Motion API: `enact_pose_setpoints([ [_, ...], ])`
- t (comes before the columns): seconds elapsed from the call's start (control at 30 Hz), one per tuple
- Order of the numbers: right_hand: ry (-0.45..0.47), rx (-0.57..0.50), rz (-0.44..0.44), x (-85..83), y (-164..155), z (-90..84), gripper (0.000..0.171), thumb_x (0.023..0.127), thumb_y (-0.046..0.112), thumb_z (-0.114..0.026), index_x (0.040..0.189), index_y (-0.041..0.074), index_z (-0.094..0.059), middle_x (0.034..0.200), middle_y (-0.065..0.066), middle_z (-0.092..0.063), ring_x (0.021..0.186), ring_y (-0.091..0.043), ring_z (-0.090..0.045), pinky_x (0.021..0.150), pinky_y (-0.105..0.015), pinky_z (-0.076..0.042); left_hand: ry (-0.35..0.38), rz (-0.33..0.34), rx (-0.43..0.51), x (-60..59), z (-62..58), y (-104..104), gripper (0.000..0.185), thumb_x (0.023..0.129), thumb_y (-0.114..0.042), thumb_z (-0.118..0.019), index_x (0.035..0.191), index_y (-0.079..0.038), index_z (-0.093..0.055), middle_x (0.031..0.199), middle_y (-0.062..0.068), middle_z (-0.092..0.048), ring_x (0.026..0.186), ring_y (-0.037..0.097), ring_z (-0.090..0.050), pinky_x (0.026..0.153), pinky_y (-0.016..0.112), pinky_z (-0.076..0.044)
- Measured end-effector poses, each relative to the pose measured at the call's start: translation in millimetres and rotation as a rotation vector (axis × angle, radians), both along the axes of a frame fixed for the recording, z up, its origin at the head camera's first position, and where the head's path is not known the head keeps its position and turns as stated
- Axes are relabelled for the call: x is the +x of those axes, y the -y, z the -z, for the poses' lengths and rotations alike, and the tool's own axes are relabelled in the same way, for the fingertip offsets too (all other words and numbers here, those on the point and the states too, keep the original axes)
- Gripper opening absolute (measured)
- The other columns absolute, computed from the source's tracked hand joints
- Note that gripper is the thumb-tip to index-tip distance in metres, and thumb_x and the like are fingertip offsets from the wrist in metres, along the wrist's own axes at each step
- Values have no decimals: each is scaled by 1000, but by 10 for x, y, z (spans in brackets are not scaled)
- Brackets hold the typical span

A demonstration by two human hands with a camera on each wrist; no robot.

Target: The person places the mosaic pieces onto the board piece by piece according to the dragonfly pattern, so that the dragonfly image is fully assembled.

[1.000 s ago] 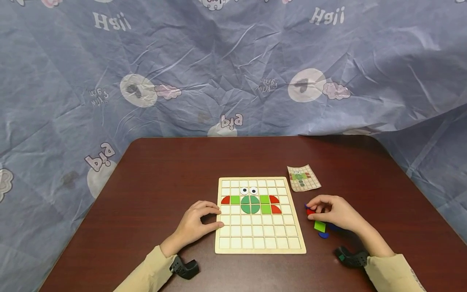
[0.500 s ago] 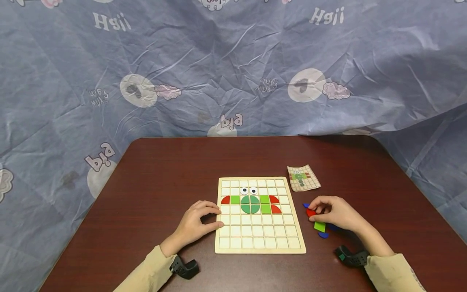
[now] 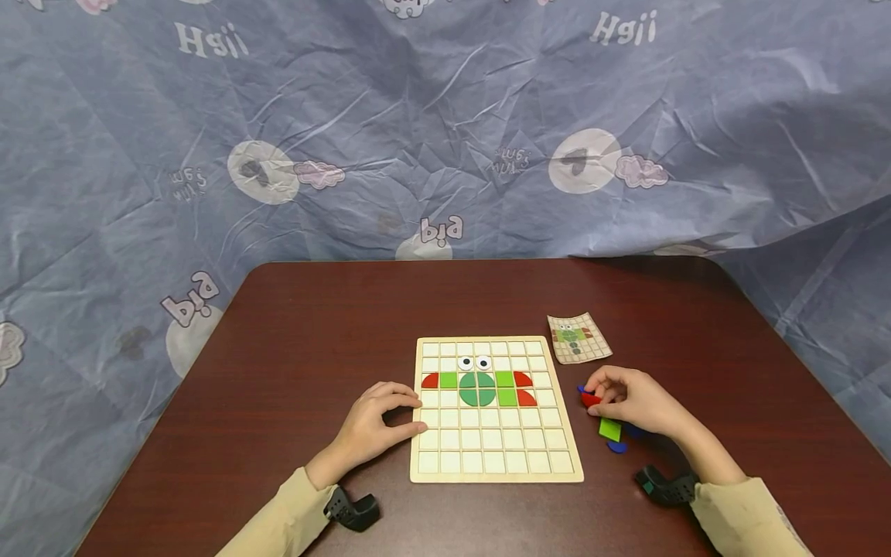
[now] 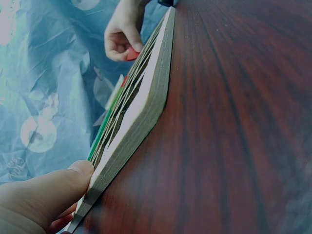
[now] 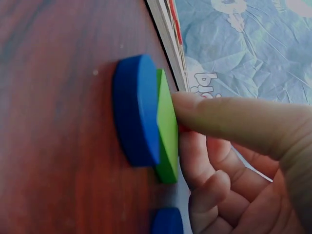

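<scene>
A grid board [image 3: 496,456] lies near the table's [image 3: 313,325] front edge, bearing green, red and eye pieces. The left hand [image 3: 372,425] rests at the board's left edge, fingers curled. Right of the board, the right hand [image 3: 629,401] pinches a red piece [image 3: 590,400] above a green square [image 3: 609,429] and blue pieces [image 3: 616,447]. A pattern card [image 3: 578,338] lies beyond.
</scene>
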State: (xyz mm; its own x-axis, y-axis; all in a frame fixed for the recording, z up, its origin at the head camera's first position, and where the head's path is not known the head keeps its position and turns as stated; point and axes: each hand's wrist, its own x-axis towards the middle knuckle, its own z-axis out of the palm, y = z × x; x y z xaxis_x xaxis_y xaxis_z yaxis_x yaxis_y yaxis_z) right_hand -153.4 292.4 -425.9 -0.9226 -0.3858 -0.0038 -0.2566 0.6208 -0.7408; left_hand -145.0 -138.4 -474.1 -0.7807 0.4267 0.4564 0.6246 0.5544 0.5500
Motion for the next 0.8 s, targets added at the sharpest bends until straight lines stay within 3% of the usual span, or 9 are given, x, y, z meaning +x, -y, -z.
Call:
enact_pose_setpoints([
  [0.37,-161,6,-1,-85,243,-108,22,81,16,-75,102,10,-72,77,4,-56,67,-9,-49,54,-23,-44,2,-1,-5,4,-4,5,31,75,-39,-79,97,-18,-73,103,-12,-61,98,6,-54,84,32,-48],
  [0.6,-86,-46,8,-149,535,-182,24,84,25,-73,104,11,-70,86,2,-62,74,-14,-56,62,-26,-50,-2,0,-3,6,-7,9,31,75,-38,-79,96,-17,-73,103,-11,-61,98,6,-54,84,31,-48],
  [0.8,-49,-112,-33,-203,867,-240,18,85,22,-72,98,10,-68,86,0,-64,76,-16,-60,64,-28,-50,4,-1,-11,10,-6,8,32,76,-41,-78,97,-18,-73,104,-12,-61,98,6,-54,84,31,-48],
])
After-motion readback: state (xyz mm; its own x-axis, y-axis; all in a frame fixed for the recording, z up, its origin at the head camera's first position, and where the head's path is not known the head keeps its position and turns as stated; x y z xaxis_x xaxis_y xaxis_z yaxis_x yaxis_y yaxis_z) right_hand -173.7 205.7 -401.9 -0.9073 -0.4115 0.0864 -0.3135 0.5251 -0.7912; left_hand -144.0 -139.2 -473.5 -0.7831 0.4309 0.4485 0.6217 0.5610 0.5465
